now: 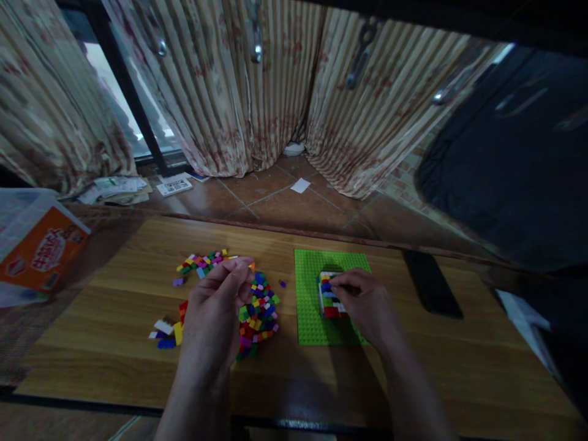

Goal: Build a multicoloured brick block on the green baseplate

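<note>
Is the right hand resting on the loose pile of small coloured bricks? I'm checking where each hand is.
No, the right hand rests on the multicoloured brick block built on the green square baseplate.

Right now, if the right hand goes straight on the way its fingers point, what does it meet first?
The right hand points left; its fingertips seem already on the multicolored brick block on the green baseplate, so probably that block first.
</note>
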`<action>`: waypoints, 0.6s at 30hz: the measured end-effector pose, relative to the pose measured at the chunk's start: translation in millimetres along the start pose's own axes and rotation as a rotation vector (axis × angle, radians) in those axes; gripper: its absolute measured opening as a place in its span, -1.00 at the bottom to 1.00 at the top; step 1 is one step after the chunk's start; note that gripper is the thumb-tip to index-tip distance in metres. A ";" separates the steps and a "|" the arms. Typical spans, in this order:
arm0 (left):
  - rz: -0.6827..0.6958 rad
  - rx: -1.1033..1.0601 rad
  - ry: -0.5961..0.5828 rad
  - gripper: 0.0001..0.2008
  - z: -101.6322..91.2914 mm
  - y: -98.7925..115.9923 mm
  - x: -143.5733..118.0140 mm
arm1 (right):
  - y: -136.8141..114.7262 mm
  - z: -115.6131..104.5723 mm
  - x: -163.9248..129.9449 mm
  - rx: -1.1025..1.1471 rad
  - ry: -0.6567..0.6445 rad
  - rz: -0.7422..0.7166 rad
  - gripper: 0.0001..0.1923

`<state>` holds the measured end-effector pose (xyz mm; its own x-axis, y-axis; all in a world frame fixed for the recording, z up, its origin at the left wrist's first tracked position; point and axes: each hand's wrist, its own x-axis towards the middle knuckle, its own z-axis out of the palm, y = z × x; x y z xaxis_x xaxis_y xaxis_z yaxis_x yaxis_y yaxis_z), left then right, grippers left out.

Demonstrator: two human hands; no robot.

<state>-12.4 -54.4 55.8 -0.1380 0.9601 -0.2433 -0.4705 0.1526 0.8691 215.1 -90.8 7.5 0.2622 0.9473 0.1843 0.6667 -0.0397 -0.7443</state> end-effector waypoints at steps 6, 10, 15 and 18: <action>0.008 0.026 0.005 -0.79 -1.9 0.7 0.2 | -2.8 -5.9 -2.3 0.082 0.070 0.104 -0.82; -0.002 0.030 0.015 -0.77 -1.6 2.9 -0.5 | -1.2 -8.0 -0.7 -0.013 0.185 0.106 -0.73; -0.007 0.026 0.012 -0.78 -1.9 4.3 -0.4 | 2.6 -1.2 0.9 -0.240 0.241 0.050 -0.63; -0.011 0.029 0.014 -0.79 -1.4 4.8 -0.4 | 4.6 4.5 0.9 -0.267 0.210 0.076 -0.59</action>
<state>-15.8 -54.4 59.5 -0.1452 0.9550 -0.2586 -0.4467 0.1699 0.8784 215.3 -88.7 1.4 0.4373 0.8535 0.2834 0.7916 -0.2158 -0.5717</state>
